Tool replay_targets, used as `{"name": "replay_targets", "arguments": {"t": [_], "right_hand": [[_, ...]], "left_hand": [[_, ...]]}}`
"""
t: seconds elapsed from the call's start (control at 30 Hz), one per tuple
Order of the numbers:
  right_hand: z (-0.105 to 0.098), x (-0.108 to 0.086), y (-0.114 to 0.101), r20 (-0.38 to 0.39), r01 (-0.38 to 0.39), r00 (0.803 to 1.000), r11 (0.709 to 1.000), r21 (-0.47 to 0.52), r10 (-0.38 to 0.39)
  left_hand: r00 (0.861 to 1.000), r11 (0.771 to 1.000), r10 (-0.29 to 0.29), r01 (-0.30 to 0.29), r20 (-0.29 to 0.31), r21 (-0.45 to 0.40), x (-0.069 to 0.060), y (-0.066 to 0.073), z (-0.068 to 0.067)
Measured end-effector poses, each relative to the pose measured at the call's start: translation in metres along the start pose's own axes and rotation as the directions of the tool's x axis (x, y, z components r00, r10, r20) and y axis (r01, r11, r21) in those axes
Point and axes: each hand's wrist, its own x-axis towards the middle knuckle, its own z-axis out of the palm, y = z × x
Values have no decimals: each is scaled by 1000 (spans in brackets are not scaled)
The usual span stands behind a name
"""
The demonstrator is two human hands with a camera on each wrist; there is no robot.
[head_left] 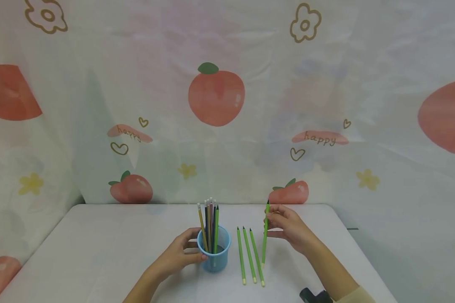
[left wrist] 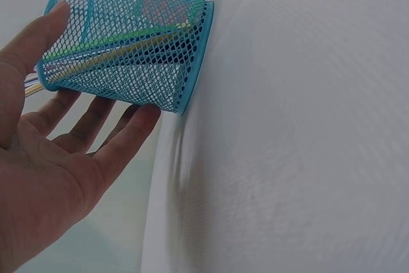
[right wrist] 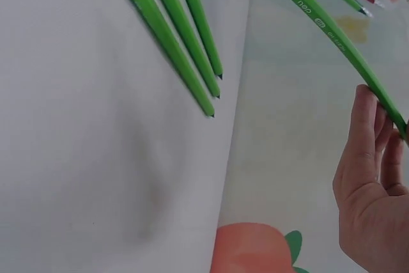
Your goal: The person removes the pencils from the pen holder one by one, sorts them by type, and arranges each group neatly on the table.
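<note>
A blue mesh pencil cup [head_left: 215, 261] stands upright on the table, with several pencils [head_left: 209, 223] inside, one of them green. My left hand [head_left: 178, 254] holds the cup from its left side, thumb in front and fingers behind; the left wrist view shows the same grip on the cup [left wrist: 128, 43]. To the right, my right hand [head_left: 290, 229] pinches a green pencil [head_left: 266, 235], its dark tip up and its cream end down. In the right wrist view this pencil [right wrist: 345, 49] is clear of the table. Three green pencils [head_left: 247, 256] lie between cup and right hand, tips pointing away.
The white table [head_left: 98, 244] ends against a fruit-printed cloth backdrop [head_left: 220, 160]. A black object [head_left: 314, 296] shows near the right forearm at the bottom edge; its kind is unclear.
</note>
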Motion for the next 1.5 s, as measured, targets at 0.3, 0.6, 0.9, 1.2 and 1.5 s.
{"name": "replay_targets", "arguments": {"t": [0.3,0.6,0.9,1.2,1.5], "right_hand": [[-8,0,12,-46,-57,997,998,-26,55],[-12,5,22,-63,-101,993,990,-94,95],[-9,15,33,-76,-177,983,974,-139,167],[-7,21,45,-82,-229,973,958,-172,218],[-7,25,54,-81,-264,964,944,-199,253]], "left_hand": [[1000,1000,4,-4,10,-4,1,1,0],[1000,1000,4,-4,15,-11,0,2,0],[1000,1000,4,-4,12,-13,1,2,0],[1000,1000,-2,3,12,-27,-2,0,1],[1000,1000,-2,3,9,-25,-1,0,1]]}}
